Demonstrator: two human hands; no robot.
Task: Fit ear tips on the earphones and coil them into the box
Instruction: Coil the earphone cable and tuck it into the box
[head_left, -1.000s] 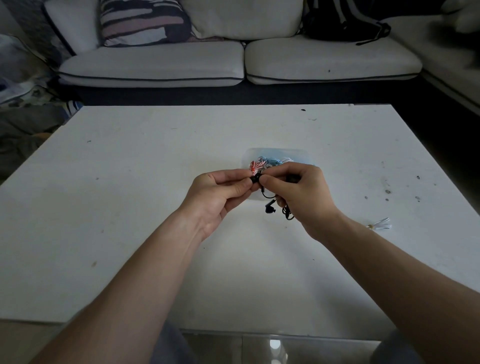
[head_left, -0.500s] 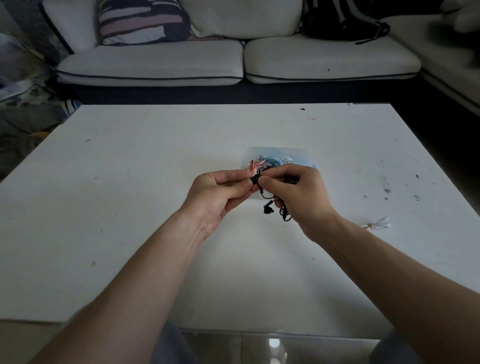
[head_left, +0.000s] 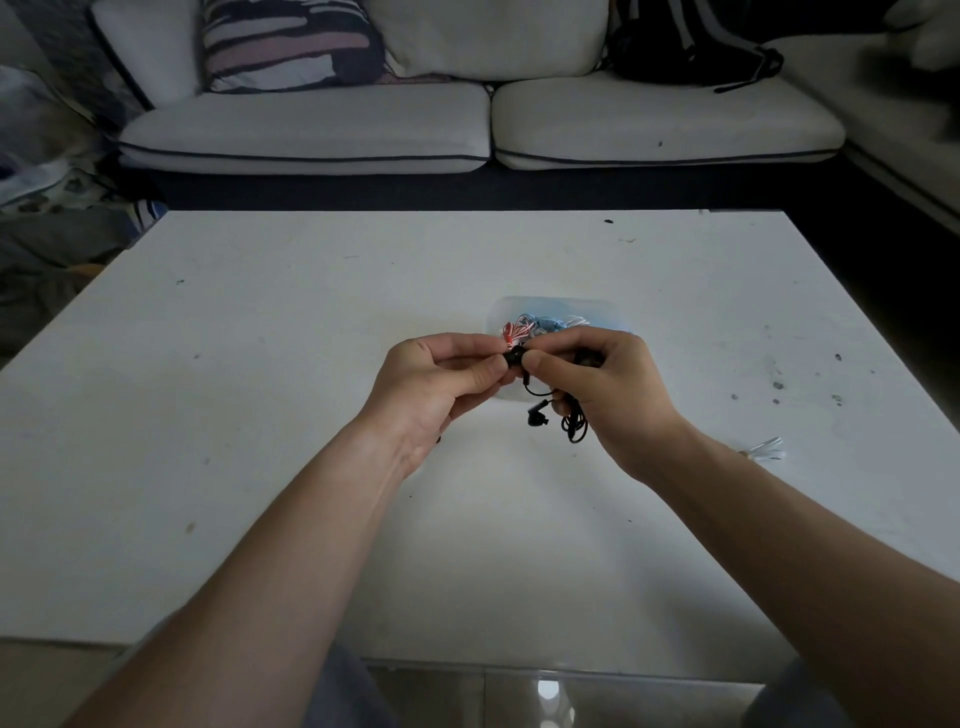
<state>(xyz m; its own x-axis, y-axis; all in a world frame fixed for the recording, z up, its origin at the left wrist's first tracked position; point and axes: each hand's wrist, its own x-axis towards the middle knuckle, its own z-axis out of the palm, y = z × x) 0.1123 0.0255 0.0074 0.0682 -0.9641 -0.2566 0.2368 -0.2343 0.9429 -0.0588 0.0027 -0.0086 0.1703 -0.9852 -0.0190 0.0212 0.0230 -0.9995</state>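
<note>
Both hands meet above the middle of the white table. My right hand grips a pair of black earphones; one earbud and loops of black cable dangle below its fingers. My left hand pinches a small black piece, apparently an ear tip, against the other earbud, between both sets of fingertips. Just behind the hands lies a clear plastic box holding red, blue and white coiled earphones, its near half hidden by my fingers.
A small clear and white item lies on the table to the right of my right forearm. Dark specks dot the table's right side. A white sofa with a striped cushion and a black bag stands beyond the far edge.
Hardly anything has moved. Both hands stay pressed together at the earbud with only slight finger shifts, and the dangling earbud and cable hang in the same place.
</note>
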